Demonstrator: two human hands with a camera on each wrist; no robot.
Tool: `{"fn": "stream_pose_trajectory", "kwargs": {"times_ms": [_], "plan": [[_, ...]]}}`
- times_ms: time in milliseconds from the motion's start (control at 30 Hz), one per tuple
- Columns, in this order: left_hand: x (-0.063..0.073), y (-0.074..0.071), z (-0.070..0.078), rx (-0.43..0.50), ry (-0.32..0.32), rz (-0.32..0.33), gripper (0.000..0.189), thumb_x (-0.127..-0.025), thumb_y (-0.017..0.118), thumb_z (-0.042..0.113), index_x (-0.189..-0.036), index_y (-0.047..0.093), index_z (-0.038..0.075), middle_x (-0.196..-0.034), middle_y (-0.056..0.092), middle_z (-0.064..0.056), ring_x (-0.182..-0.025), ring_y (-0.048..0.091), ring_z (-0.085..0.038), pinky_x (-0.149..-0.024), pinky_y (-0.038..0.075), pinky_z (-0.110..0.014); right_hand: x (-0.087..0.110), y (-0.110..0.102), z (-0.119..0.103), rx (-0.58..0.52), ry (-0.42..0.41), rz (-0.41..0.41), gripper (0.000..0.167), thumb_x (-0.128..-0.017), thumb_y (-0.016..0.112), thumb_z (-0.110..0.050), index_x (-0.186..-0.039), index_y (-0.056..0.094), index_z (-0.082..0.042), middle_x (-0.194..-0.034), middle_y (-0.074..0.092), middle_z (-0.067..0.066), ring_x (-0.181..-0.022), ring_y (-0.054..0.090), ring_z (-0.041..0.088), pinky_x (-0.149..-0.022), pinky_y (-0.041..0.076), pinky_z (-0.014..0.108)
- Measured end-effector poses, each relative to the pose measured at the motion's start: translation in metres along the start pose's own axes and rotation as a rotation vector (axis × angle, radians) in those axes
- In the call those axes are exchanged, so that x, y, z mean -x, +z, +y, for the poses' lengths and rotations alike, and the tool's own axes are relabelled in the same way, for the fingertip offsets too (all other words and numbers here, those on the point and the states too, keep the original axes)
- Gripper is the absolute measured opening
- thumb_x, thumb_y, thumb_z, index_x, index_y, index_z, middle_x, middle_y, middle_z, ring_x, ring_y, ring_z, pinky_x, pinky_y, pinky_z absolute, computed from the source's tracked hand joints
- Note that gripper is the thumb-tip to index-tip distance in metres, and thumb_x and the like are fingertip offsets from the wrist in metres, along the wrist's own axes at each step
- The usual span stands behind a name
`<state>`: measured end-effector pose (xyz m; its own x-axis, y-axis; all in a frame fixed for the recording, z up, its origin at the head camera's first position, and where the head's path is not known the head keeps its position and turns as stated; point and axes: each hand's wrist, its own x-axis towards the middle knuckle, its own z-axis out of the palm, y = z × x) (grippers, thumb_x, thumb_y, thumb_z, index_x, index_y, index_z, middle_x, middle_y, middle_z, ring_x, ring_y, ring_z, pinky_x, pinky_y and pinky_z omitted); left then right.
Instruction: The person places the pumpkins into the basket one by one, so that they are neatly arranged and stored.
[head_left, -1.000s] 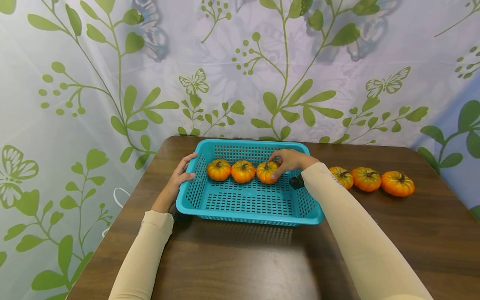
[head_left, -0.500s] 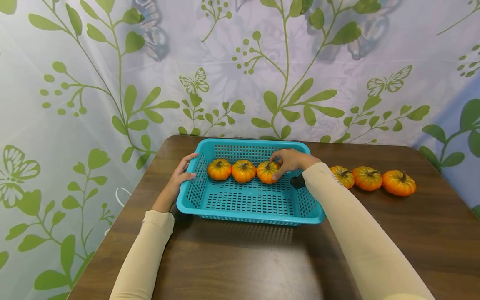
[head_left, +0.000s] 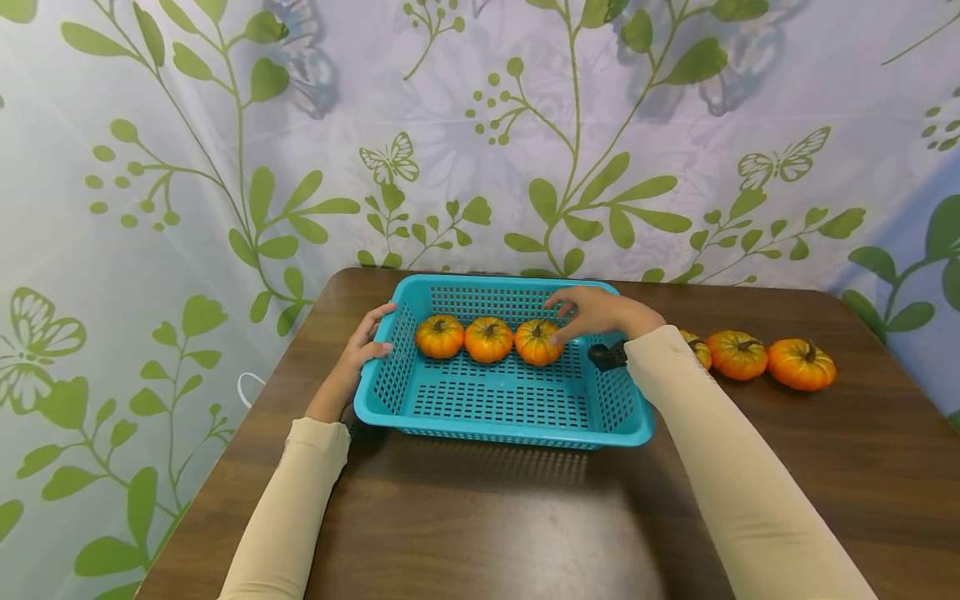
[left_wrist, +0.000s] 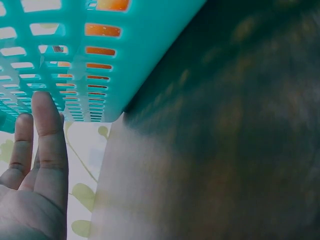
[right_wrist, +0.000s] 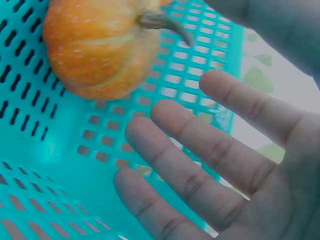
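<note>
Inside the basket point(head_left: 502, 432), the near side leaves passing room, while three pumpkins point(head_left: 489, 340) block farther back.

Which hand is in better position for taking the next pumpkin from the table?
Likely the right hand: it grips nothing and is nearer the pumpkins on the table. The left hand touches the basket at its left end, farther away.

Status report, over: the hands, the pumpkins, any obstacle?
Left hand on left end of turquoise plastic basket. Right hand open beside rightmost mini pumpkin inside, thumb contact unclear. Three mini pumpkins lined up inside. No obstruction seen.
</note>
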<state>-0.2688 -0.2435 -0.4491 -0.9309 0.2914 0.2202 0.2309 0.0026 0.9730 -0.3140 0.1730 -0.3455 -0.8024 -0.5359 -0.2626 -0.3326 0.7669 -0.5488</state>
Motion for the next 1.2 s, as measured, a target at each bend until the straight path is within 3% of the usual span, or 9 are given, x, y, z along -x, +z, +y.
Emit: {"fn": "stream_pose_trajectory", "kwargs": {"times_ms": [167,533,733,833,967,1067,1200], "plan": [[0.001,0.001,0.0,-0.007,0.002,-0.002,0.074,-0.095,0.049,0.012,-0.166,0.028,0.003,-0.159,0.034,-0.035,-0.13,0.049,-0.05,-0.093,0.055,-0.03,0.015,-0.005,-0.001,-0.065,-0.072,0.046,0.066,-0.1,0.079,-0.023,-0.155,0.052,0.002,-0.147,0.059,0.03,-0.133,0.06,0.047,-0.107,0.051,0.059],[-0.001,0.002,0.0,0.007,0.011,0.006,0.075,-0.094,0.05,0.012,-0.164,0.027,0.0,-0.158,0.035,-0.037,-0.124,0.054,-0.033,-0.095,0.054,-0.029,0.045,-0.013,0.0,-0.158,-0.162,0.105,0.063,-0.101,0.077,-0.017,-0.155,0.052,0.003,-0.148,0.058,0.03,-0.134,0.059,0.049,-0.11,0.049,0.059],[-0.001,0.001,-0.001,-0.003,0.011,0.008,0.075,-0.094,0.049,0.012,-0.164,0.026,0.0,-0.157,0.036,-0.037,-0.124,0.053,-0.035,-0.094,0.054,-0.029,0.06,-0.012,0.006,-0.263,-0.217,0.15,0.06,-0.101,0.075,-0.01,-0.155,0.053,0.003,-0.15,0.058,0.028,-0.135,0.06,0.046,-0.112,0.048,0.058],[-0.001,0.001,-0.001,-0.008,0.009,0.01,0.075,-0.093,0.05,0.012,-0.163,0.027,0.0,-0.157,0.035,-0.038,-0.126,0.051,-0.041,-0.094,0.053,-0.029,0.067,-0.011,0.009,-0.296,-0.242,0.186,0.056,-0.1,0.075,-0.008,-0.152,0.056,0.001,-0.15,0.059,0.025,-0.132,0.061,0.043,-0.11,0.05,0.053],[-0.001,0.001,-0.001,-0.011,0.008,0.007,0.075,-0.093,0.049,0.012,-0.164,0.027,0.0,-0.158,0.035,-0.037,-0.129,0.048,-0.048,-0.094,0.053,-0.029,0.076,-0.009,0.014,-0.352,-0.275,0.231,0.053,-0.101,0.074,-0.006,-0.15,0.058,0.001,-0.147,0.063,0.02,-0.128,0.066,0.031,-0.104,0.053,0.036],[-0.001,0.0,-0.001,-0.013,0.004,0.009,0.074,-0.093,0.049,0.012,-0.164,0.028,0.0,-0.158,0.035,-0.037,-0.13,0.049,-0.048,-0.094,0.053,-0.029,0.084,-0.007,0.018,-0.425,-0.293,0.257,0.051,-0.102,0.072,-0.004,-0.15,0.059,-0.001,-0.145,0.064,0.014,-0.125,0.067,0.021,-0.099,0.055,0.028],[-0.001,0.0,-0.001,-0.013,-0.003,0.015,0.075,-0.093,0.049,0.012,-0.164,0.028,0.001,-0.157,0.036,-0.036,-0.127,0.051,-0.042,-0.094,0.054,-0.029,0.092,-0.004,0.025,-0.502,-0.317,0.306,0.047,-0.102,0.07,-0.001,-0.148,0.063,-0.01,-0.14,0.068,0.005,-0.122,0.067,0.018,-0.094,0.058,0.028]]}}
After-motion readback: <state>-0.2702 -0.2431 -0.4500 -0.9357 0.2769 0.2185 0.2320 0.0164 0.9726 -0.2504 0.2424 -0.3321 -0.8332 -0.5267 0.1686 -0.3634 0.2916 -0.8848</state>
